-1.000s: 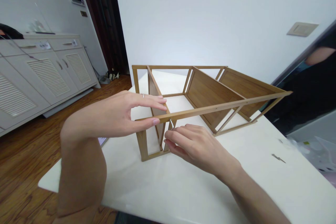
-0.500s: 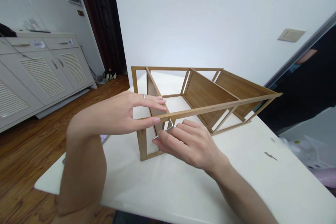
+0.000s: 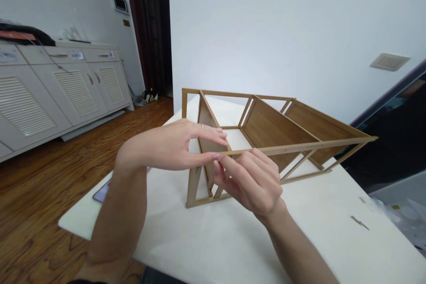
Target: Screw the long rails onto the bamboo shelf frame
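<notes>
A wooden shelf frame (image 3: 299, 147) with several brown boards lies on its side on the white table (image 3: 206, 239). My left hand (image 3: 169, 144) grips its upper near rail close to the left-end board, thumb along the near side and fingers reaching over the top. Just right of that thumb, my right hand (image 3: 251, 179) is closed against the same rail, at the joint with the board. The hex key in its fingers, plain a moment before, is now almost wholly hidden by them.
A phone (image 3: 101, 191) lies at the table's left edge, partly behind my left forearm. Small brown scraps (image 3: 360, 222) lie on the right. A white wall (image 3: 266, 31) rises behind the shelf; a white cabinet (image 3: 73, 93) stands at the left.
My right hand has turned and moved up against the rail, its fingers now covering the hex key. My left hand keeps its hold. The view has shifted, so everything sits farther right and lower.
</notes>
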A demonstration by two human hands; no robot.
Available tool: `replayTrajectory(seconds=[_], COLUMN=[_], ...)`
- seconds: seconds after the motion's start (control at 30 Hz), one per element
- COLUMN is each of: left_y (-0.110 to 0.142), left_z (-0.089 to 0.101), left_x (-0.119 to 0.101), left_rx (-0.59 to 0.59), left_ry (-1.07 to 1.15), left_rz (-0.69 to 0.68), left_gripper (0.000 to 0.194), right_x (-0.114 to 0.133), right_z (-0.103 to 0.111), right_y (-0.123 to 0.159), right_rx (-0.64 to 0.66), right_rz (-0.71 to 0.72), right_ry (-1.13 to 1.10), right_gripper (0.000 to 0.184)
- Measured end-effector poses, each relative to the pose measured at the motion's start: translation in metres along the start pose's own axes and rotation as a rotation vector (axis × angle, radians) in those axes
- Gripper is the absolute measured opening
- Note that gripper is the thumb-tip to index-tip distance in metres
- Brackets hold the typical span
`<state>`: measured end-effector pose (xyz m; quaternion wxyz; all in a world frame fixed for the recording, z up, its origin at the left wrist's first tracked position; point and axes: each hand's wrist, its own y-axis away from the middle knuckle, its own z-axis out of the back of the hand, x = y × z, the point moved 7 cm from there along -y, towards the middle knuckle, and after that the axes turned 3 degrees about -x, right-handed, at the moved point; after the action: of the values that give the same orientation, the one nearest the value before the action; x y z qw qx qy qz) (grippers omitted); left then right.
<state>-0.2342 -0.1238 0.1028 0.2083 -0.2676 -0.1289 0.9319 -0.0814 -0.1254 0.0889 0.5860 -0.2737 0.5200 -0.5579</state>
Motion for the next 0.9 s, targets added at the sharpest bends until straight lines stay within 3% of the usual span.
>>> replayTrajectory(seconds=[0.17,0.3,0.53,0.67,0.9], left_y=[0.0,0.0,0.0,-0.001,0.0], left_z=[-0.001,-0.001,-0.001,-0.001,-0.001], left_x=[-0.002,0.0,-0.002,-0.003,-0.001], left_rx=[-0.001,-0.017,-0.007,0.004,-0.005], left_ry=[0.006,-0.03,-0.048,-0.048,-0.048], left_rz=[0.001,0.015,0.019,0.012,-0.006], left_gripper=[0.035,0.038,0.038,0.037,0.037], right_x=[-0.025,-0.037,-0.052,-0.052,-0.044], right_z=[0.009,0.018,0.025,0.027,0.031], right_y=[0.0,0.0,0.002,0.003,0.0], right_rx=[-0.064,-0.046,0.219,0.283,0.357], right_rz=[-0.314,-0.418,-0.496,-0.516,-0.429], right_ry=[-0.009,-0.049,-0.207,-0.339,-0.346], right_gripper=[0.013,0.014,0.007,0.001,0.023])
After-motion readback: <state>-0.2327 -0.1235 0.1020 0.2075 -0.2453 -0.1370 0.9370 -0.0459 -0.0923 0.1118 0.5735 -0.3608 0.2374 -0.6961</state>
